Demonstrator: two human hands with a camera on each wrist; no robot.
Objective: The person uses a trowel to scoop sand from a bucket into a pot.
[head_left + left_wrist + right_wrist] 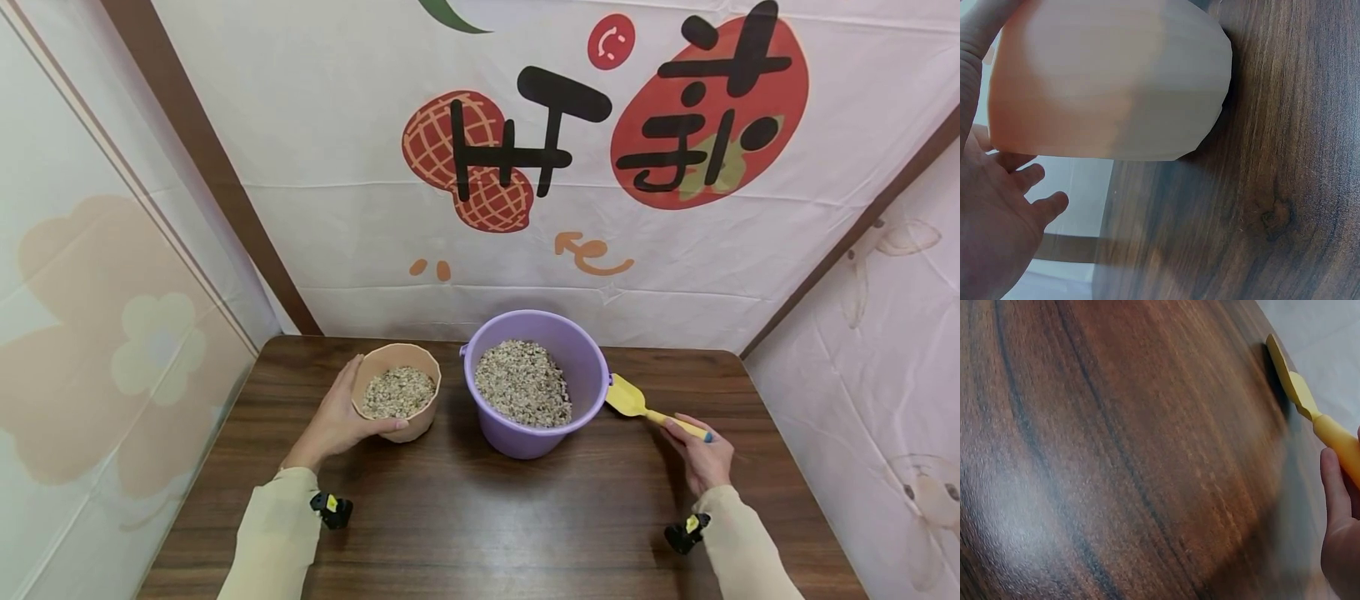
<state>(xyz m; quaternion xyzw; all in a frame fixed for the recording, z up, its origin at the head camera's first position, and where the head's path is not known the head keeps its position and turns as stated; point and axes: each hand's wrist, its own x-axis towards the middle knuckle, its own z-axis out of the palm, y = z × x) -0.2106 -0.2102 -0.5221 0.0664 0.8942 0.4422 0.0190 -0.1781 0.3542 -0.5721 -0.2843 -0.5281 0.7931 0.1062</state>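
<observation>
On the left of the table, a peach-coloured pot (423, 423) (1110, 81) holds a layer of small pale grains (400, 392). My left hand (347, 423) (994, 219) grips its side, thumb across the near wall and fingers around the left rim. My right hand (705, 460) (1342, 550) holds a yellow toy shovel (628, 397) (1282, 369) by its handle, which has a blue end. The shovel's blade is just right of the purple bucket (517, 442); whether they touch I cannot tell. Similar grains fill part of the bucket.
The dark wooden table (525, 533) ends behind the bucket at a white printed cloth (337, 208). More cloth hangs at the left and right. A small black device (332, 510) is on the left wrist, and another black device (686, 533) on the right.
</observation>
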